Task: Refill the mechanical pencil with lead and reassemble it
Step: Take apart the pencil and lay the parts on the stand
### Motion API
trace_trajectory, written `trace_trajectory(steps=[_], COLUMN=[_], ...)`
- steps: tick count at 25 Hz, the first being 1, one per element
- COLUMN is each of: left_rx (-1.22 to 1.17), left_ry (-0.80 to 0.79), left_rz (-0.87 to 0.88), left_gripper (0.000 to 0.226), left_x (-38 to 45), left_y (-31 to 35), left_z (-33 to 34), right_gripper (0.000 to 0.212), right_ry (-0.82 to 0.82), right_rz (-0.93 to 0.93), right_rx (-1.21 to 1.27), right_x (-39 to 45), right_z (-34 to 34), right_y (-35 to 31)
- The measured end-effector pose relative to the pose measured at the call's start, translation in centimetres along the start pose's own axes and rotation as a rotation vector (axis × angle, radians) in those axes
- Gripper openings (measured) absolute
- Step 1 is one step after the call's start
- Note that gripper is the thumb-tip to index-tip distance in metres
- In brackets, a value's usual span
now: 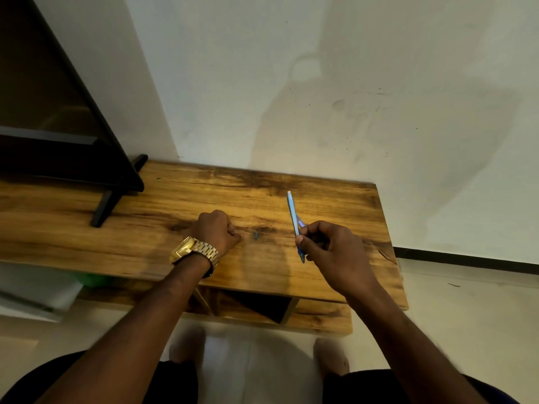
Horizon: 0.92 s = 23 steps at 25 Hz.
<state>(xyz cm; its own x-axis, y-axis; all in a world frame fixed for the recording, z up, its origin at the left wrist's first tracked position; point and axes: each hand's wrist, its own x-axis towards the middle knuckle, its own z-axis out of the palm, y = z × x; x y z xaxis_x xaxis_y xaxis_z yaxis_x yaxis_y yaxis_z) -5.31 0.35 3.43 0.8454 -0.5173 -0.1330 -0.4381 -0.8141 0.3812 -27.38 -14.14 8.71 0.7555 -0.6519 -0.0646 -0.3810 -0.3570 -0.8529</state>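
A slim blue and clear mechanical pencil (pixel 294 220) is pinched low on its barrel by the right hand (pixel 329 252). From the grip, most of the barrel is seen rising up and slightly leftward to its pale top end, while the dark blue tip section pokes out just below the thumb. A small bluish piece (pixel 255 235), too blurred to identify, is seen on the wood to the left of the grip.

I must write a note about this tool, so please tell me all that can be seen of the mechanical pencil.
The mechanical pencil is slim, with a light blue, seemingly plastic barrel and a darker blue lower section ending in a pointed tip. The right hand pinches it near the lower part, above the wooden table. It stands tilted, its pale top end pointing away from the person and its tip toward them. Whether its cap is on is too blurred to tell.
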Motion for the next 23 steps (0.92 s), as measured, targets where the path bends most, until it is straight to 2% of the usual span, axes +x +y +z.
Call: trace_trajectory(steps=[4, 7, 10, 14, 19, 23], left_rx=[-0.048, -0.064, -0.034, -0.059, -0.07, -0.101], left_ry=[0.0, 0.106, 0.189, 0.134, 0.128, 0.14], left_rz=[0.004, 0.014, 0.049, 0.08, 0.073, 0.091], left_gripper=[0.021, 0.022, 0.018, 0.014, 0.016, 0.015], left_x=[-0.1, -0.2, -0.7, -0.9, -1.1, -1.1], left_y=[0.1, 0.2, -0.2, -1.0, -1.4, -1.7], left_z=[-0.2, -1.9, -3.6, -5.2, -5.6, -5.7], right_gripper=[0.009, 0.009, 0.01, 0.017, 0.014, 0.018], right_ry=[0.029, 0.061, 0.075, 0.04, 0.03, 0.196], right_rz=[0.003, 0.01, -0.023, -0.007, 0.002, -0.087], right_rx=[-0.013, -0.069, -0.236, -0.42, -0.499, -0.492], right_x=[0.1, 0.4, 1.0, 1.9, 2.5, 4.6], right_z=[-0.1, 0.4, 2.5, 6.0, 7.3, 4.4], right_y=[0.3, 0.7, 1.4, 2.6, 3.6, 3.2])
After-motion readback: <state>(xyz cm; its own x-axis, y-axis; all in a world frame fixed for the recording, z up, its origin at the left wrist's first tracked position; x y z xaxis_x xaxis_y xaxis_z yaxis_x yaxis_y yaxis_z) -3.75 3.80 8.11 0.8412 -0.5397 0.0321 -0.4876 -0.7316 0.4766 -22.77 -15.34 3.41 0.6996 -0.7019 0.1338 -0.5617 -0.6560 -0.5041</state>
